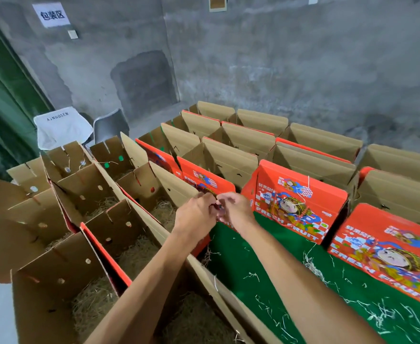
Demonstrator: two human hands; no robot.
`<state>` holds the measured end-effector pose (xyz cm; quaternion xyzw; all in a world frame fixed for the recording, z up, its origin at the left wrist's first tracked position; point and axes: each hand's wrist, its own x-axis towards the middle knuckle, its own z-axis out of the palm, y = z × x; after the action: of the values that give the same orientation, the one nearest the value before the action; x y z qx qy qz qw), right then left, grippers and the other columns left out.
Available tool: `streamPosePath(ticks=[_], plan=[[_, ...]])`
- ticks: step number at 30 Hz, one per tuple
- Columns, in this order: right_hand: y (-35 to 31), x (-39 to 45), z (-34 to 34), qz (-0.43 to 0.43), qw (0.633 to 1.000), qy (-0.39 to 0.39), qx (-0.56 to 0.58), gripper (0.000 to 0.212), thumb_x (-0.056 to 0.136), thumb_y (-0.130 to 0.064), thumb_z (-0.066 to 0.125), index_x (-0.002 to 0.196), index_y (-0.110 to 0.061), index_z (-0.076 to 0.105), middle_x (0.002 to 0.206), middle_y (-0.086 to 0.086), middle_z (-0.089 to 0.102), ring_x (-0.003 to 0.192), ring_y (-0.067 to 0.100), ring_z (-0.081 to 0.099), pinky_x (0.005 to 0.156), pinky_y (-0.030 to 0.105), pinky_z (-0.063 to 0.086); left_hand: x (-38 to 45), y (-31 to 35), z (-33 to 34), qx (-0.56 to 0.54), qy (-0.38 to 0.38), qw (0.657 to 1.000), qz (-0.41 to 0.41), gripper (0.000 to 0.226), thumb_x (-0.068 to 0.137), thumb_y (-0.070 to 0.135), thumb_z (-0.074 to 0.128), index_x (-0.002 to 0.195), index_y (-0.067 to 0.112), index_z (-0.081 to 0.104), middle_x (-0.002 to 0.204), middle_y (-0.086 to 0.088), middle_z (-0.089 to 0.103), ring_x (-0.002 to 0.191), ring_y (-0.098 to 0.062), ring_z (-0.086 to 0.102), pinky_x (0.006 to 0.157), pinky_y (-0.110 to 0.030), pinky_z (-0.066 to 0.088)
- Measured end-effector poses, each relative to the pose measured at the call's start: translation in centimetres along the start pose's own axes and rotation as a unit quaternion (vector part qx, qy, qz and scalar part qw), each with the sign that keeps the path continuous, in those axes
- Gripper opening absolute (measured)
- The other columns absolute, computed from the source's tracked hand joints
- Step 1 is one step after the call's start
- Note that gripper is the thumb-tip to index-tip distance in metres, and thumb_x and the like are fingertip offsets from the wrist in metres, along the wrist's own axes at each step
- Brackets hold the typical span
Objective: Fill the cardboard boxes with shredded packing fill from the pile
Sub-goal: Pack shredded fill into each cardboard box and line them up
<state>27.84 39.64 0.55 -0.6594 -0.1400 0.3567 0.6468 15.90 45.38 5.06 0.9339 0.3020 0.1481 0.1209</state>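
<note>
My left hand [196,214] and my right hand [236,209] meet above the edge of an orange printed box [205,181], fingers curled together around something small and dark that I cannot make out. Open cardboard boxes on the left hold straw-coloured shredded fill [93,302], with more fill [135,255] in the box behind. Rows of boxes [231,157] farther back show no fill from here. The pile itself is out of view.
Two orange "FRESH FRUIT" boxes [295,199] stand on the green table cover [253,264], which is strewn with loose shreds. A white-draped chair [60,126] and a grey chair [111,125] stand by the concrete wall. A green curtain [0,100] hangs at the left.
</note>
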Motion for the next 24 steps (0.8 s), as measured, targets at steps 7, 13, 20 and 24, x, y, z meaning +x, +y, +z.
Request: streamPosePath(ticks=[7, 13, 20, 24], plan=[[-0.6, 3.7, -3.1, -0.193, 0.908, 0.123, -0.35, 0.044, 0.089, -0.046, 0.067, 0.125, -0.033, 0.045, 0.128, -0.01, 0.054, 0.104, 0.012, 0.061, 0.064, 0.021, 0.044, 0.5, -0.3, 1.1, -0.073, 0.005, 0.997, -0.015, 0.016, 0.096, 0.027, 0.054, 0.108, 0.023, 0.063, 0.111, 0.004, 0.066, 0.099, -0.018, 0.064, 0.082, -0.036, 0.054], [-0.5, 5.0, -1.6, -0.201, 0.862, 0.045, -0.463, 0.037, 0.103, -0.045, 0.046, 0.132, -0.024, 0.053, 0.122, 0.001, 0.066, 0.108, 0.022, 0.067, 0.081, 0.035, 0.058, -1.2, -0.8, 1.3, -0.129, 0.018, 0.991, -0.03, 0.024, 0.098, 0.031, 0.053, 0.12, 0.026, 0.061, 0.117, 0.009, 0.064, 0.104, -0.012, 0.063, 0.087, -0.036, 0.053], [-1.5, 1.6, -0.5, -0.186, 0.793, 0.018, -0.579, 0.01, 0.097, -0.02, 0.055, 0.099, -0.011, 0.059, 0.099, 0.013, 0.07, 0.083, 0.029, 0.066, 0.066, 0.031, 0.05, -2.7, 0.2, -0.2, -0.118, 0.039, 0.992, -0.01, 0.021, 0.098, 0.031, 0.053, 0.116, 0.026, 0.062, 0.117, 0.008, 0.06, 0.111, -0.012, 0.054, 0.089, -0.037, 0.053], [0.2, -3.4, -2.8, -0.183, 0.807, 0.025, -0.561, 0.019, 0.101, -0.016, 0.046, 0.115, -0.011, 0.058, 0.11, 0.014, 0.062, 0.101, 0.035, 0.061, 0.083, 0.039, 0.048, -4.1, 3.0, 0.4, -0.104, 0.039, 0.994, 0.015, 0.02, 0.096, 0.029, 0.052, 0.113, 0.026, 0.062, 0.113, 0.007, 0.062, 0.108, -0.016, 0.055, 0.089, -0.036, 0.049]])
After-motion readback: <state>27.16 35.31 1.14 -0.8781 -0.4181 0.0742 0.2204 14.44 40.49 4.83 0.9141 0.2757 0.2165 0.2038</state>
